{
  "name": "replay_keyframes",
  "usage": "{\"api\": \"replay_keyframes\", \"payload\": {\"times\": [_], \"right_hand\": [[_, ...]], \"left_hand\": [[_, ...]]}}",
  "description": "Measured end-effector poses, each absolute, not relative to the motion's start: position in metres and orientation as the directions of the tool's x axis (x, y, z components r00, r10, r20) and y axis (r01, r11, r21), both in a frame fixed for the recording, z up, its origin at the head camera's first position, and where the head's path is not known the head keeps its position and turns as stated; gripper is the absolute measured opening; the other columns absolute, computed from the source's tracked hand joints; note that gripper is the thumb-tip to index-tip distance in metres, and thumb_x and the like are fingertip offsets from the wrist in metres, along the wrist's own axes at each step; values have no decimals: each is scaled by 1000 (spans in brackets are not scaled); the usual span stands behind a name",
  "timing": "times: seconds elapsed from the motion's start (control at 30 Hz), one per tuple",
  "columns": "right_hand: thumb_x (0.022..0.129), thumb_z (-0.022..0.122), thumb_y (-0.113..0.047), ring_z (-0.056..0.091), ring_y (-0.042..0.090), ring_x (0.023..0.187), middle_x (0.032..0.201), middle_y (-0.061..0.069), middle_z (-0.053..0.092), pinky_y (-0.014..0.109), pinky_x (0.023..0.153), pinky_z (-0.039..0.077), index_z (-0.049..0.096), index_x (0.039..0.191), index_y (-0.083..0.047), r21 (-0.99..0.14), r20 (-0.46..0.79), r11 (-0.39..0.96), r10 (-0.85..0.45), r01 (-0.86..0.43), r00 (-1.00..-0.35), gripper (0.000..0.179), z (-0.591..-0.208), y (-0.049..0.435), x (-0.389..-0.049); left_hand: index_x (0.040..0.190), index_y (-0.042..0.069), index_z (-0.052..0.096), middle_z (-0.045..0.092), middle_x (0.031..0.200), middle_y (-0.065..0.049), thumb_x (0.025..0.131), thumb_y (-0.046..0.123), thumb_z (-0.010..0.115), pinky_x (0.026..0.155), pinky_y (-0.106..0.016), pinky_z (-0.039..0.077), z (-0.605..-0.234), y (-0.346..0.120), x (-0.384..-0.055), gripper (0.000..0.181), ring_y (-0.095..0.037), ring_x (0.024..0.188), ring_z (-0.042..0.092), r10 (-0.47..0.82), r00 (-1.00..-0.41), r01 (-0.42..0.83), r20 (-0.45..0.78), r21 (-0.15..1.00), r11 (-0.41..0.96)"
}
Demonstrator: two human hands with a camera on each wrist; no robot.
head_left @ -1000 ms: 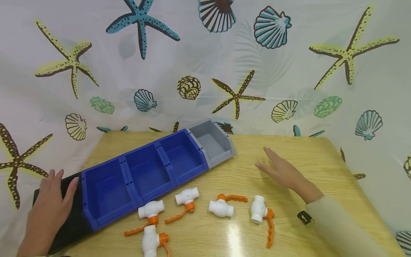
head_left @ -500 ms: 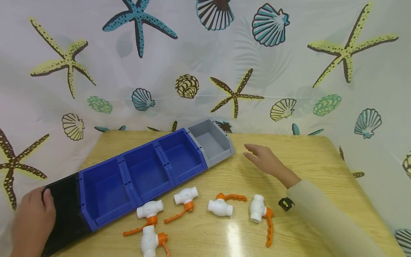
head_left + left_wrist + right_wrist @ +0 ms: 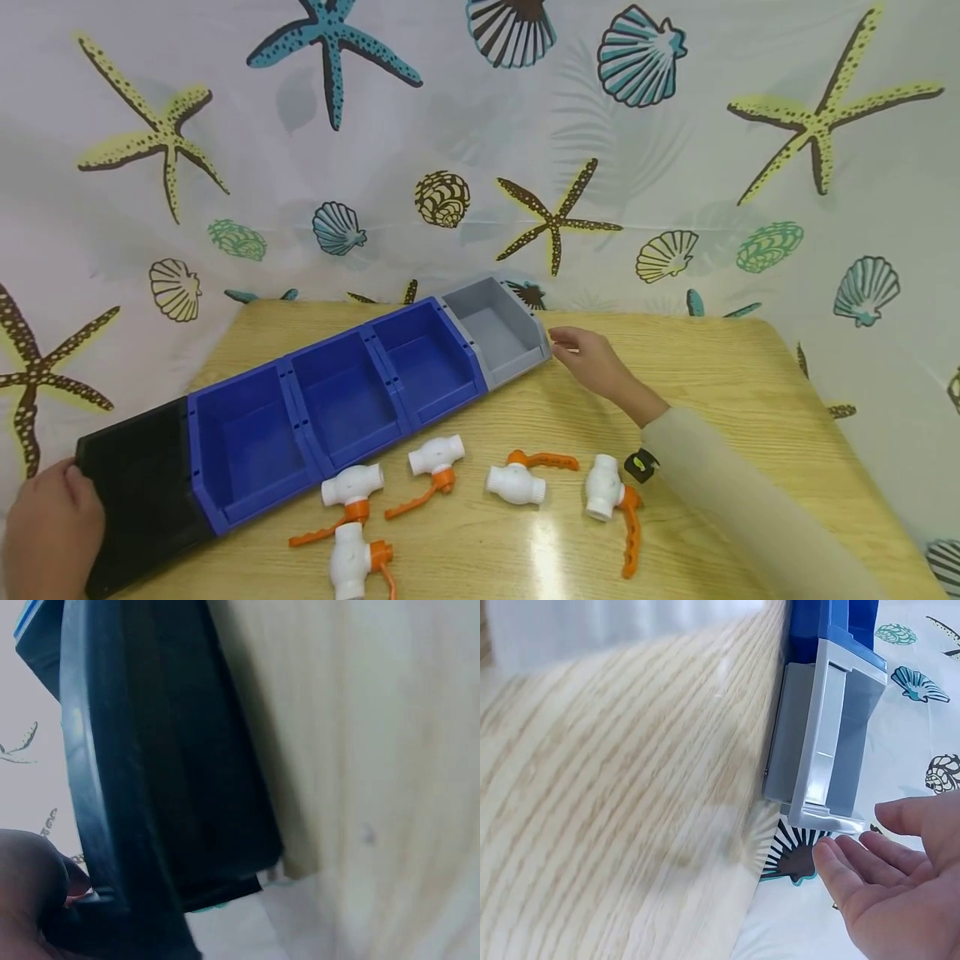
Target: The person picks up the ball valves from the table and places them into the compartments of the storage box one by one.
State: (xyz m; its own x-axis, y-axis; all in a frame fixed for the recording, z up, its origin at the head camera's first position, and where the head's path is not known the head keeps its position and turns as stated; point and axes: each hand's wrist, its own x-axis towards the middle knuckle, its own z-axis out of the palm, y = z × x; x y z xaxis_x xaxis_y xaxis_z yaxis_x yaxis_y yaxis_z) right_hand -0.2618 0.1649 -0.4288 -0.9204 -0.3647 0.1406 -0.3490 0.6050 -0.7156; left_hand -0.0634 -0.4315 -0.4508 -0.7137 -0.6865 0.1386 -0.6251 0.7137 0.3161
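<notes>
A row of joined bins slants across the table: a black bin at the near left, several blue bins in the middle, a grey bin at the far right end. My left hand grips the outer end of the black bin; in the left wrist view its rim runs up from that hand, whose fingers are partly hidden. My right hand is beside the grey bin's outer end, fingers slightly bent and thumb apart. From the right wrist, the fingertips show right at the grey rim, holding nothing.
Several white ball valves with orange handles lie in front of the bins, among them one valve at the right and one near the front edge. Behind the wooden table hangs a white cloth printed with shells and starfish.
My left hand has slid left and toward me, from over the black bin to its outer end. My right hand has moved left up to the grey bin. Bins and valves stay put.
</notes>
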Motion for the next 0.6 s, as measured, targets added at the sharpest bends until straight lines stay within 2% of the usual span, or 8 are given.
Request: {"api": "replay_keyframes", "payload": {"times": [0.3,0.43,0.6], "right_hand": [[94,52,-11,57,32,105,115,19,59,43,82,47,54,124,3,-730,124,620,-294,-288,-948,33,-434,154,-268],[94,52,-12,57,33,105,114,19,59,43,83,47,54,123,3,-742,107,616,-281,-264,-954,32,-436,153,-273],[95,52,-12,57,32,104,112,18,60,42,83,46,54,122,3,-734,81,629,-292,-255,-953,32,-440,153,-279]], "left_hand": [[131,-13,33,41,113,-34,98,18,16,78,-56,36,-457,-439,-64,49,-46,95,44,-768,-640,-680,35,439,587],[134,-10,31,41,117,-34,97,18,15,80,-57,35,-458,-441,-64,49,-48,99,43,-781,-625,-680,19,478,556],[136,-9,27,39,120,-35,96,18,14,79,-57,35,-459,-444,-67,50,-49,102,43,-771,-637,-664,-2,508,548]]}}
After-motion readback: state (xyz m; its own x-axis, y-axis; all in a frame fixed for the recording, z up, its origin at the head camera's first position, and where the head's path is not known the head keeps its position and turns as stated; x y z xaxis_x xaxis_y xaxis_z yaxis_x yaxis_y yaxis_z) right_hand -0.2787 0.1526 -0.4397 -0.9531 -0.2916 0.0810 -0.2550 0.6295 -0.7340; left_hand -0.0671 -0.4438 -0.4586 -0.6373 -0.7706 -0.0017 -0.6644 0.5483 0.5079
